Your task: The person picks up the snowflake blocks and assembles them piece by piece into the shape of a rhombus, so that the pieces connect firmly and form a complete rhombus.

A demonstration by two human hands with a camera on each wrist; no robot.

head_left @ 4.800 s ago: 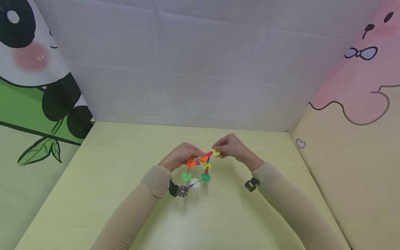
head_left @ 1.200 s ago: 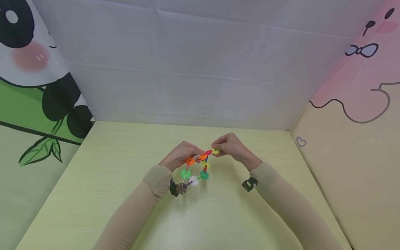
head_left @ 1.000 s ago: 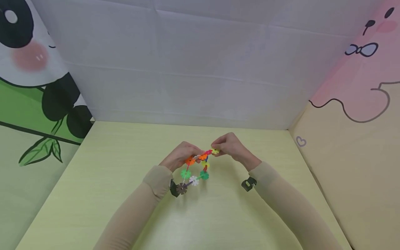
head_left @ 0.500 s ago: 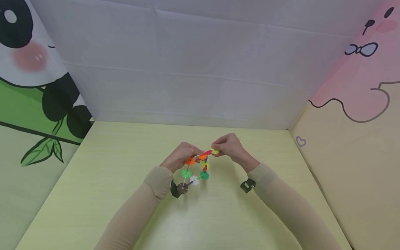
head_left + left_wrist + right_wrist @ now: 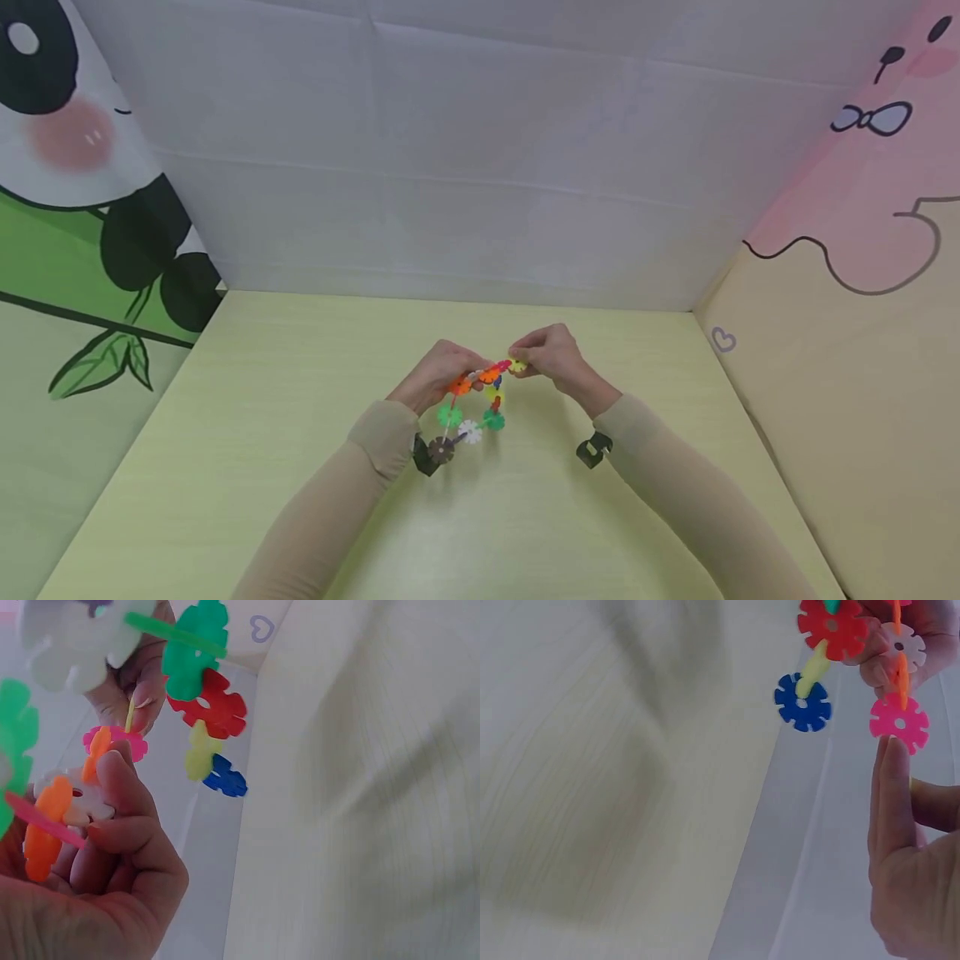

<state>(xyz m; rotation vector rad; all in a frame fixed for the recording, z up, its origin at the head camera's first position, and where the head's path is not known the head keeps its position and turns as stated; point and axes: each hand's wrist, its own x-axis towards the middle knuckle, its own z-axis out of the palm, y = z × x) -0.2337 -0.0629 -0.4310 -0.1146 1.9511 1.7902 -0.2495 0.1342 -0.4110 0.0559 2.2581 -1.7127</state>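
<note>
A chain of colourful notched snowflake discs hangs in an open loop between the hands, over the table. My left hand grips it, thumb and fingers around a white disc and the orange disc beside it. My right hand pinches a yellow disc at one end, slotted into a pink disc. At the chain's other end, a blue disc hangs free below the pink one. The lower part carries a brown disc, a white disc and green discs.
The pale yellow table spreads beneath both forearms. A white sheet wall closes off the back. Side panels show a panda on the left and a pink cartoon animal on the right. Each wrist wears a black camera.
Both hands keep their holds on the chain. The right wrist has turned slightly, its forearm edging left, and the chain's lower discs have shifted a little. No disc has been added or let go.
</note>
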